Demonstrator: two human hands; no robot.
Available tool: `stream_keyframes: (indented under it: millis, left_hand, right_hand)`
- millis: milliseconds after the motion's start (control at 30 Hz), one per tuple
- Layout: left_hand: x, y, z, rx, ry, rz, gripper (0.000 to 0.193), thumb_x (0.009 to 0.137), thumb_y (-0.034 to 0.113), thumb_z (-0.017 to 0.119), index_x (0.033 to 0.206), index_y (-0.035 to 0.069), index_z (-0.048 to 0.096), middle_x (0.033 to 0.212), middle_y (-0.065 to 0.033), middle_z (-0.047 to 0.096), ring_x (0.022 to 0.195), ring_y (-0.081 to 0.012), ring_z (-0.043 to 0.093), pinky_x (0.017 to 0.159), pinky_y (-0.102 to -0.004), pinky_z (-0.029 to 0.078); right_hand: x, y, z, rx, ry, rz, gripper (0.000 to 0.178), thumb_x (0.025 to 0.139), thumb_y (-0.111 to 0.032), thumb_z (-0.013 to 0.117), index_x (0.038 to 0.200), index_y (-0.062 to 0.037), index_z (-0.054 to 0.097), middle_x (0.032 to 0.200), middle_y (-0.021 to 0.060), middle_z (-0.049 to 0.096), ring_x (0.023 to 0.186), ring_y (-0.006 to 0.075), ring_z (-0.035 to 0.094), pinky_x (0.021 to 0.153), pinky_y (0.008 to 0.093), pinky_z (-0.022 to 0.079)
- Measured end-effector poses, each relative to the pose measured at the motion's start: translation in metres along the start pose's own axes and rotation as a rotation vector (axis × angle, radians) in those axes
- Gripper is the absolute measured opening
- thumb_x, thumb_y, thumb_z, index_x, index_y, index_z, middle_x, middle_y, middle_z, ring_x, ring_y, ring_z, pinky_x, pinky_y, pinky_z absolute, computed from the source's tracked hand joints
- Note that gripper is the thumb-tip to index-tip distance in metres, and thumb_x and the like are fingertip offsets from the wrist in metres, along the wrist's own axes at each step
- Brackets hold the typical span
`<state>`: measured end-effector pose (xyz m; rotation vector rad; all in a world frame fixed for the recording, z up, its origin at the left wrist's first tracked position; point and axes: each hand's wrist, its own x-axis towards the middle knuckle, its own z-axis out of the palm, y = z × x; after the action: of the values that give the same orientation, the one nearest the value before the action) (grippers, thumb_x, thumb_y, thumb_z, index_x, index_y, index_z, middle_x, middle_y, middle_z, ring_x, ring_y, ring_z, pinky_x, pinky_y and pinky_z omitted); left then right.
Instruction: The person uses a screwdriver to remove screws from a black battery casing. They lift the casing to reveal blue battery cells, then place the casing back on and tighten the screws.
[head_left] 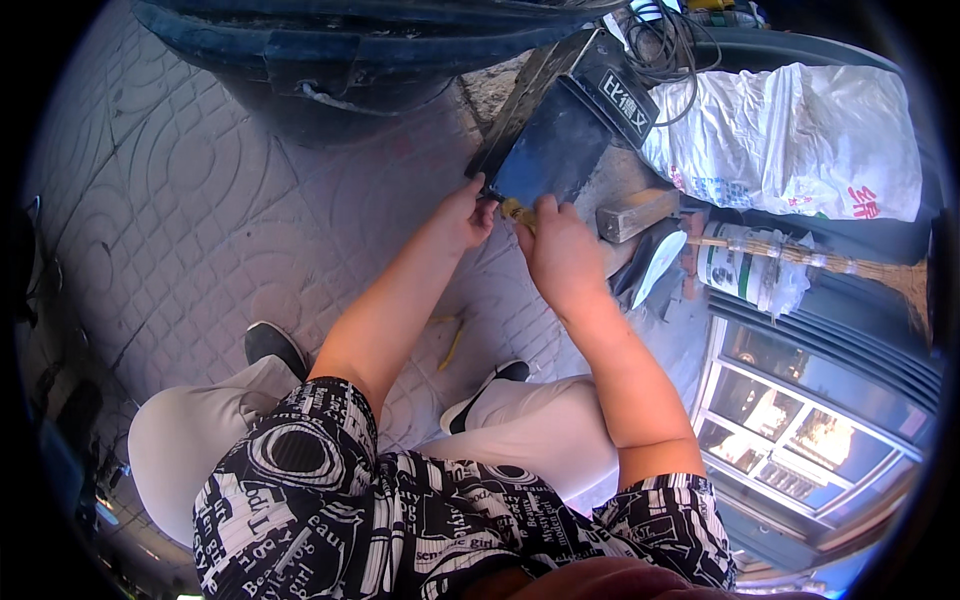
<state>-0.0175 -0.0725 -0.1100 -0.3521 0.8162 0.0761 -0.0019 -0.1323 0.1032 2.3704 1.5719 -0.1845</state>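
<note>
My right hand [565, 255] is closed around the yellow handle of what looks like a screwdriver [515, 211]. The tool points left, toward the near corner of a dark, flat-faced metal box [555, 150] that lies tilted on the ground. At that same corner is my left hand [474, 213], its fingers curled and pinched by the box's edge, close to the tool's tip. What those fingers grip is too small to make out. A black label plate [625, 105] with white characters sits on the box's far right end.
Large dark tub [350, 60] beyond the box. To the right: coiled cable [665, 45], white woven sack [790, 140], wooden block [637, 215], straw broom [840, 262] and white bucket [735, 270]. A thin yellow object [452, 345] lies on the paving between my feet.
</note>
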Motion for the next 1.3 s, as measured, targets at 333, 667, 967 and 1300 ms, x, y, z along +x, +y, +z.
stream_keyframes:
  millis: [333,667,967,1300]
  left_hand:
    - [-0.001,0.002,0.0,-0.001,0.012,-0.027,0.04,0.086,0.043,0.066,0.085,0.004,0.056,0.066,-0.0065,0.057,0.046,-0.0107,0.048,0.038,-0.0196,0.04]
    - [0.0,0.0,-0.001,-0.021,-0.016,-0.006,0.045,0.083,0.042,0.07,0.079,0.0,0.055,0.067,-0.0055,0.056,0.051,-0.0104,0.05,0.043,-0.0186,0.043]
    - [0.002,0.002,-0.001,-0.045,0.028,-0.017,0.042,0.084,0.04,0.07,0.089,0.001,0.056,0.075,-0.0104,0.06,0.053,-0.0124,0.052,0.041,-0.0199,0.042]
    - [-0.004,0.001,-0.001,0.006,-0.013,0.028,0.047,0.082,0.043,0.07,0.08,-0.002,0.055,0.069,-0.0068,0.057,0.053,-0.0098,0.048,0.045,-0.0179,0.042]
  right_hand:
    - [-0.001,-0.003,-0.003,0.039,-0.041,0.072,0.038,0.081,-0.03,0.068,0.108,-0.0071,0.055,0.094,0.0195,0.061,0.081,0.0385,0.062,0.068,0.0452,0.05]
    - [0.0,0.004,0.0,0.042,0.007,0.017,0.04,0.082,-0.031,0.067,0.11,-0.0055,0.055,0.095,0.0185,0.06,0.084,0.0397,0.062,0.071,0.046,0.05]
    - [0.005,-0.002,-0.01,0.064,-0.139,0.127,0.037,0.078,-0.024,0.07,0.108,-0.0076,0.055,0.101,0.0165,0.054,0.089,0.0362,0.06,0.071,0.0423,0.051]
    - [0.001,-0.001,-0.005,0.023,-0.075,0.08,0.036,0.08,-0.028,0.069,0.107,-0.0084,0.056,0.096,0.0169,0.059,0.086,0.0352,0.062,0.07,0.0428,0.051]
